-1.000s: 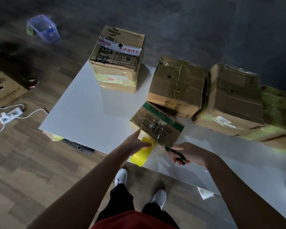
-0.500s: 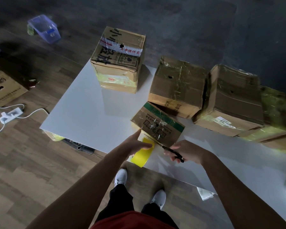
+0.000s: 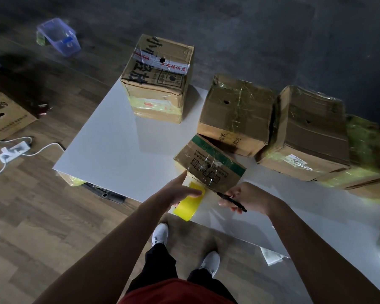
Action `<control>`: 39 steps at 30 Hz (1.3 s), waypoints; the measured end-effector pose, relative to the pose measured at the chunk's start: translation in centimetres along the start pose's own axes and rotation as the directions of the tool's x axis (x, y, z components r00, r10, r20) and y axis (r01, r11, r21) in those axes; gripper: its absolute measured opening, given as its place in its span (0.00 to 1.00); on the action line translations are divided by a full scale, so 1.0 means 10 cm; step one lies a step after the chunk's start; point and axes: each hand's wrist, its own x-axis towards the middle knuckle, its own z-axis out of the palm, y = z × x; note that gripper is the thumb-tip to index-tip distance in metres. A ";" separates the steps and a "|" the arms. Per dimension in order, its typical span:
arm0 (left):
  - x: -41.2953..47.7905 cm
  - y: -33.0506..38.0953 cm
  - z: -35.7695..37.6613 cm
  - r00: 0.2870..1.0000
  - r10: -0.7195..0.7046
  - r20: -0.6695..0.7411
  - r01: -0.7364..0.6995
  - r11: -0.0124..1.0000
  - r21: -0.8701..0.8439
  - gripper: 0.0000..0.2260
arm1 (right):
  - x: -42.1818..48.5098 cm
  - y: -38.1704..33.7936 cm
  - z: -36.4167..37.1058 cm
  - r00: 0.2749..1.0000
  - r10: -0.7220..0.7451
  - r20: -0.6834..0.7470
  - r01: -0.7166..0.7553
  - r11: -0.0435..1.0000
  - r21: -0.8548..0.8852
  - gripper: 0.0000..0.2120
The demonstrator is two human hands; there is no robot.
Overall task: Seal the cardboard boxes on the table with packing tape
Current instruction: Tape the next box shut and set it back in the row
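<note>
Head view: the small green-striped cardboard box (image 3: 208, 165) sits by the white worktop's (image 3: 110, 150) near edge; the left hand (image 3: 180, 191) has its grip curled over a yellow packing-tape roll (image 3: 188, 208) against the box's near side; the right hand (image 3: 248, 197) has its grip closed round a slim black tool (image 3: 232, 201); larger taped boxes (image 3: 235, 110) stand behind.

A red top (image 3: 178, 293) (only a strip shows), black trousers (image 3: 160, 266), white shoes (image 3: 160, 234); both forearms (image 3: 110, 249) are bare.
</note>
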 end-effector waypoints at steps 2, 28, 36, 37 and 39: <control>0.00 0.00 0.00 1.000 -0.003 -0.005 0.003 1.000 -0.005 0.42 | 0.01 0.01 0.00 1.000 -0.005 0.002 0.005 1.000 -0.018 0.16; -0.16 0.01 -0.04 1.000 0.025 0.009 -0.026 0.989 0.146 0.42 | -0.11 0.13 -0.01 0.994 -0.052 0.100 0.057 0.997 -0.047 0.16; -0.44 0.25 0.05 0.986 0.148 0.081 -0.166 0.941 0.296 0.18 | -0.38 0.20 -0.09 0.975 -0.218 0.048 0.214 0.974 0.070 0.12; -0.46 0.30 0.12 0.977 0.187 0.104 -0.206 0.955 0.215 0.16 | -0.39 0.21 -0.10 0.974 -0.225 -0.011 0.225 0.970 0.096 0.13; -0.49 0.39 0.29 0.961 0.249 0.120 -0.251 0.968 0.006 0.10 | -0.41 0.27 -0.13 0.964 -0.219 -0.151 0.239 0.963 0.126 0.15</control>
